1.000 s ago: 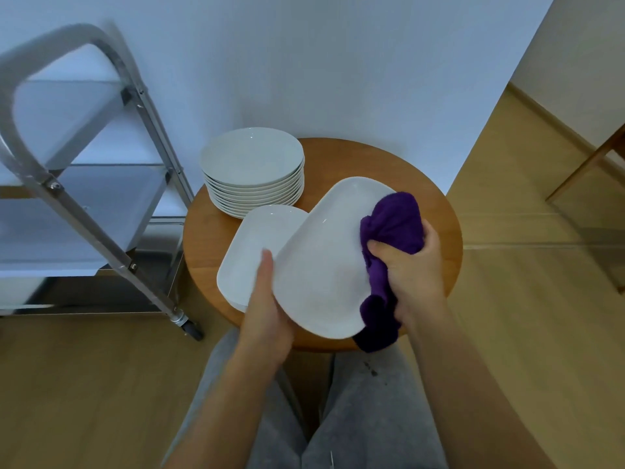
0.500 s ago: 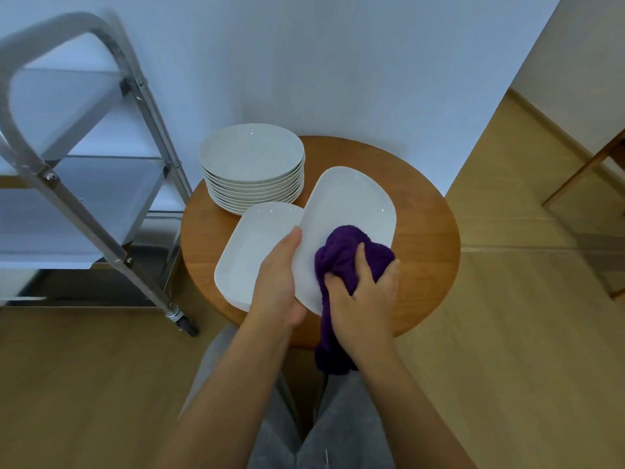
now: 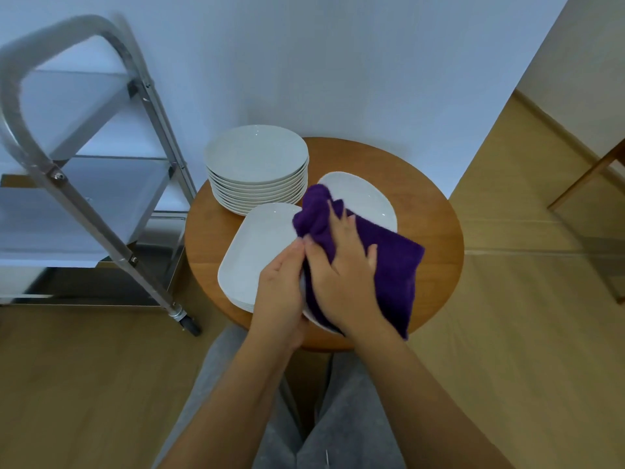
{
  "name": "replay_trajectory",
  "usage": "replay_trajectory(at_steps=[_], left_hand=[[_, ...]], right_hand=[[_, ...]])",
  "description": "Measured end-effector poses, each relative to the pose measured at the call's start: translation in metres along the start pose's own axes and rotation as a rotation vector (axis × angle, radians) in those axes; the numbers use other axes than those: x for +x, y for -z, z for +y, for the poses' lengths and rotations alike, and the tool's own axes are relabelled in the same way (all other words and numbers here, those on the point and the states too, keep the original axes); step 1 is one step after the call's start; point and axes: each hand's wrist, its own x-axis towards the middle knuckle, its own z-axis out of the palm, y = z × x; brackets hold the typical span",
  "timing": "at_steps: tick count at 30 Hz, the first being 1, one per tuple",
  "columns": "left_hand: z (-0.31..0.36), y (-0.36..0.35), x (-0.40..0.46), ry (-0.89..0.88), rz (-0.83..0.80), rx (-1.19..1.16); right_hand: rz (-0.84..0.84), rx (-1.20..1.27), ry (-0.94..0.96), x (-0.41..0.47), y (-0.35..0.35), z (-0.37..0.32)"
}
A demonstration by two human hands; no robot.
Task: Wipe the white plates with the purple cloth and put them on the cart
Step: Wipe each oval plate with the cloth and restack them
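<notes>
Purple cloth point(image 3: 382, 262) is pressed on an oblong white plate point(image 3: 363, 198) by the right hand point(image 3: 341, 275).
Most of that plate is hidden under cloth and hand; its near edge is gripped by the left hand point(image 3: 282, 286), above the wooden tabletop point(image 3: 436, 225). Beyond the left hand, a stack of round plates point(image 3: 257, 167) is seen.

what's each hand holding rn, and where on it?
Left hand grips the plate at its near-left rim. Right hand presses the cloth onto that plate, fingers spread over the cloth's bunched left part.
</notes>
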Motion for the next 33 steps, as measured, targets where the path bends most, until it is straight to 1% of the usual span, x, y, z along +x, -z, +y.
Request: replay_trajectory(at_steps=[3,4,6,8,10,12,14,15,17,20,22,23,25,26,27,29,31,33], left_hand=[[0.007,0.001,-0.002,-0.041,0.075,-0.068],[0.009,0.0,-0.003,-0.048,0.092,-0.068],[0.012,0.001,-0.003,-0.039,0.138,-0.057],[0.013,0.003,-0.002,0.016,0.184,-0.095],[0.016,0.007,0.0,0.119,0.224,-0.17],[0.022,0.01,0.001,0.189,0.213,-0.229],[0.025,0.011,0.003,0.203,0.215,-0.218],[0.027,0.008,0.002,0.201,0.215,-0.191],[0.027,0.002,0.0,0.183,0.192,-0.149],[0.028,-0.007,0.002,0.111,0.159,-0.141],[0.032,-0.012,0.007,0.033,0.124,-0.108],[0.034,-0.013,0.009,-0.009,0.079,-0.055],[0.033,-0.011,0.012,-0.083,-0.004,0.131],[0.031,-0.007,0.013,-0.138,0.001,0.208],[0.03,0.0,0.015,-0.197,0.05,0.262],[0.034,0.012,0.019,-0.28,0.205,0.281],[0.039,0.024,0.021,-0.297,0.281,0.278],[0.041,0.036,0.028,-0.255,0.269,0.271]], right_hand=[[-0.123,0.15,0.037,-0.016,-0.003,-0.003],[-0.162,0.164,0.047,-0.019,-0.001,-0.002],[-0.187,0.108,0.087,-0.025,0.004,0.002],[-0.173,0.019,0.159,-0.034,0.005,0.006],[-0.159,-0.007,0.267,-0.043,0.004,0.015],[-0.193,-0.001,0.358,-0.047,0.007,0.029],[-0.233,-0.027,0.413,-0.048,0.011,0.043],[-0.214,-0.051,0.43,-0.048,0.011,0.048],[-0.082,-0.071,0.434,-0.048,0.007,0.052],[0.131,0.094,0.402,-0.044,0.005,0.038],[0.236,0.256,0.305,-0.037,0.017,0.021],[0.263,0.376,0.2,-0.033,0.024,0.013],[0.276,0.667,-0.049,-0.021,0.045,0.004],[0.276,0.811,-0.126,-0.016,0.054,0.006],[0.262,0.952,-0.185,-0.011,0.063,0.009],[0.213,1.194,-0.299,-0.002,0.075,0.018],[0.147,1.313,-0.401,0.001,0.079,0.025],[0.096,1.342,-0.475,-0.001,0.08,0.033]])
